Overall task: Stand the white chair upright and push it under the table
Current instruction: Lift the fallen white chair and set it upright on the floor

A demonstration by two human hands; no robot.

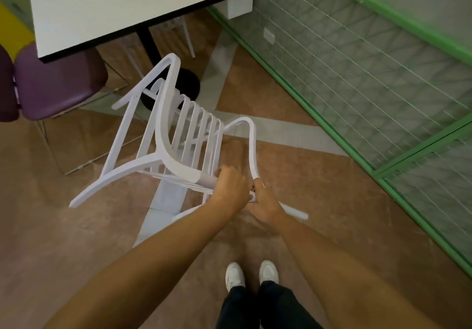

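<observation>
The white chair (178, 137) is held tilted above the floor (319, 201), near the bench (115, 16), not yet upright. The fingers of the left hand (231, 188) and right hand (265, 203) are clenched on its frame. Standing and pushing under are left.

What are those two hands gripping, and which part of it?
Both hold the white chair, tipped over: the left hand grips its curved top rail, the right hand the white bar beside it.

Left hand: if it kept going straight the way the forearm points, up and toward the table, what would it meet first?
The left hand already grips the white chair, so its slatted back comes first. Beyond that, probably the table's black pedestal base, though depth is unclear.
</observation>
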